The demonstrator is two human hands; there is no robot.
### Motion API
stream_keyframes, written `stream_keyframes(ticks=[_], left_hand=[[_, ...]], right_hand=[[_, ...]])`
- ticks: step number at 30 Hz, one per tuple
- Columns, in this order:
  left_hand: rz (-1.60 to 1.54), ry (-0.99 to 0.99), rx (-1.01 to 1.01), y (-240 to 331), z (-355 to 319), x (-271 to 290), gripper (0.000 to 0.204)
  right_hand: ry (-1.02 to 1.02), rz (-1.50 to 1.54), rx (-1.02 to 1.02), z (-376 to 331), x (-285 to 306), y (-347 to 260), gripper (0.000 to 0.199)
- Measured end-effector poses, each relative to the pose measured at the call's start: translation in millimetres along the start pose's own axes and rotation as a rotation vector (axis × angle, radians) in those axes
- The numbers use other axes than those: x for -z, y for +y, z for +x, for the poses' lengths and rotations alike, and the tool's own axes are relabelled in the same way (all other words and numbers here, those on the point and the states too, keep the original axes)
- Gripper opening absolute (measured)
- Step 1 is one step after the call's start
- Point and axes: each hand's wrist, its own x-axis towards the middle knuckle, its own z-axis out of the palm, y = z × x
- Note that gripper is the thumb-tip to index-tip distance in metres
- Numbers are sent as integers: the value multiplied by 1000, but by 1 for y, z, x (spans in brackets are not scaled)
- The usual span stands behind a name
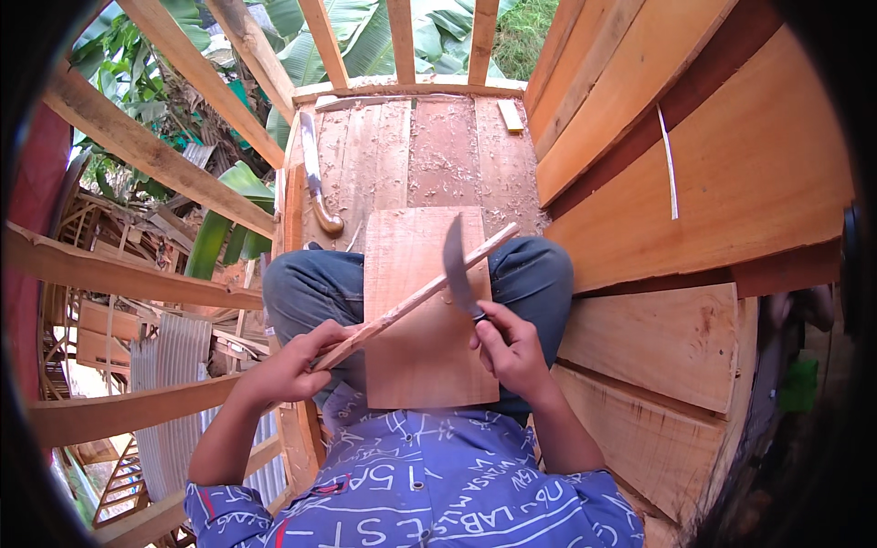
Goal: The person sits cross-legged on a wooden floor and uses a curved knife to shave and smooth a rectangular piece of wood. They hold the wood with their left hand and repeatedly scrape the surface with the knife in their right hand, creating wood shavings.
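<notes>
Across my lap lies a flat wooden board [425,361]. Over it a thin, pale wooden stick [402,309] slants from lower left to upper right. My left hand [315,359] is closed round the stick's lower end. My right hand [512,342] grips the handle of a knife [456,260] with a dark, curved blade pointing up and away from me. The blade crosses the stick toward its far end; whether its edge touches the wood I cannot tell. Most of the knife's handle is hidden by my fingers.
Shavings are scattered over the plank floor [443,155] ahead. A long machete [311,160] with a curved wooden handle lies at its left side. Near the far right corner sits a small yellowish block [511,116]. Wooden railings [183,169] stand left, a plank wall [694,183] right.
</notes>
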Motion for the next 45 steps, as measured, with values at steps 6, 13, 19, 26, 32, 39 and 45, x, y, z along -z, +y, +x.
stream_keyframes(ticks=[6, 13, 19, 26, 32, 39, 45], left_hand=[[7, 10, -96, -1, 4, -2, 58], [-49, -3, -87, 5, 5, -4, 59], [-43, -4, -87, 1, 8, -2, 60], [-48, 5, -49, 5, 11, 0, 55], [-81, -16, 1, 8, 12, 5, 52], [-36, 17, -44, 6, 17, 7, 63], [3, 13, -101, 6, 21, 11, 64]], right_hand=[[176, 28, 54, 5, 5, -3, 31], [138, 32, 30, -1, 7, -3, 30], [104, 8, 37, 2, 1, 2, 32], [226, 132, 45, 10, 9, 2, 34], [133, 38, 13, 10, 7, -4, 31], [89, 18, -17, 14, 8, -3, 32], [174, 196, -32, 20, 13, -10, 32]])
